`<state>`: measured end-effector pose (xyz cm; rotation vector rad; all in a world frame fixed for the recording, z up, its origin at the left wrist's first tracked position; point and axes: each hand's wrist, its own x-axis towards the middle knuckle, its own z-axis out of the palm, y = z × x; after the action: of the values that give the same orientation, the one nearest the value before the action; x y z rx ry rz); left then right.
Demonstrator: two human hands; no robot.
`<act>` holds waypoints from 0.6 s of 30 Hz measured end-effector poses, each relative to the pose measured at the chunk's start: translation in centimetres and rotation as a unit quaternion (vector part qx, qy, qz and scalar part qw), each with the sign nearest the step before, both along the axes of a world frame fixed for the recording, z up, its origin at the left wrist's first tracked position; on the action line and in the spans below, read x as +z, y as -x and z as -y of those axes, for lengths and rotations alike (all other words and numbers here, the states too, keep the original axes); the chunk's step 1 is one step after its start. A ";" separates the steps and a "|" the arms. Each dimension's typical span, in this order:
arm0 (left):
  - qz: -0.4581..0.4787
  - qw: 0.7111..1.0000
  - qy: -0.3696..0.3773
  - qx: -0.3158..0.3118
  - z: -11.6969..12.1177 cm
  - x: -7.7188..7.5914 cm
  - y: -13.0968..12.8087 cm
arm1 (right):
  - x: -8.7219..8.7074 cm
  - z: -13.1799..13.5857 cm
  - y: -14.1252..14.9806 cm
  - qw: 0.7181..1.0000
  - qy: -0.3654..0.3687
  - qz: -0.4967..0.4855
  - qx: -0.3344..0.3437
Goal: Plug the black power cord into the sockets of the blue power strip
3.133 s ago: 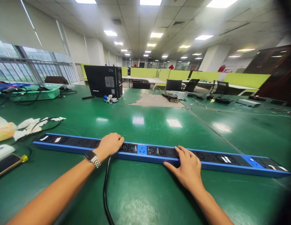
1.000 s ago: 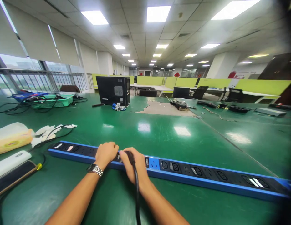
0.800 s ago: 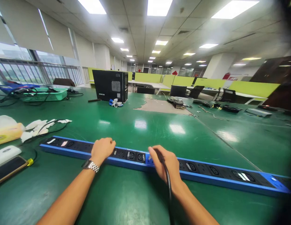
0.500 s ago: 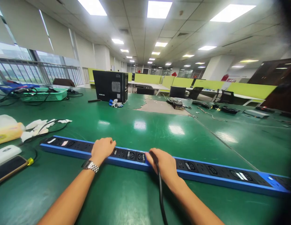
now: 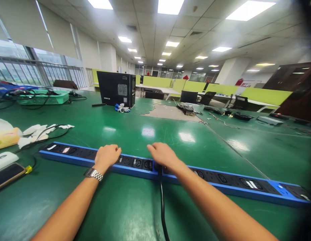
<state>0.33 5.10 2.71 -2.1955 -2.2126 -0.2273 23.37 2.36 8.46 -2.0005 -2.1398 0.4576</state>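
Note:
A long blue power strip (image 5: 143,172) with black sockets lies across the green table. My left hand (image 5: 107,155), with a metal-band watch at the wrist, is closed over the strip left of centre. My right hand (image 5: 163,154) is over the far edge of the strip's middle, its back toward me. The fingers bend away and down, so their tips and whatever is under them are hidden. A black power cable (image 5: 162,204) runs from the strip's middle, by a blue section, toward me. Its plug end (image 5: 159,168) is partly covered by my right hand.
At left are tissues (image 5: 36,132), a yellow packet (image 5: 6,135), a phone (image 5: 10,174) and a white device (image 5: 5,160). Further back stand a green basket (image 5: 43,98) with cables and a black computer case (image 5: 115,88). Loose parts (image 5: 188,108) lie far right of centre.
My right hand has come off the cable it held and moved left and away from me, across the strip. The cable stays at the strip's middle. My left hand keeps its hold.

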 end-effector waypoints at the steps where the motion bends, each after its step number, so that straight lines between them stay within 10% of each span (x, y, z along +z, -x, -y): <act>1: -0.001 1.000 0.002 -0.001 0.0 0.1 0.0 | -0.8 -0.3 1.0 1.000 0.014 0.009 -0.009; 18: -0.007 1.000 0.014 -0.018 -0.3 0.1 0.3 | -3.6 -0.3 2.3 0.997 0.021 0.052 -0.044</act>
<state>0.05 5.44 2.85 -2.2464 -2.1832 -0.1815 21.08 2.70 4.83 -2.1763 -2.1071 0.3947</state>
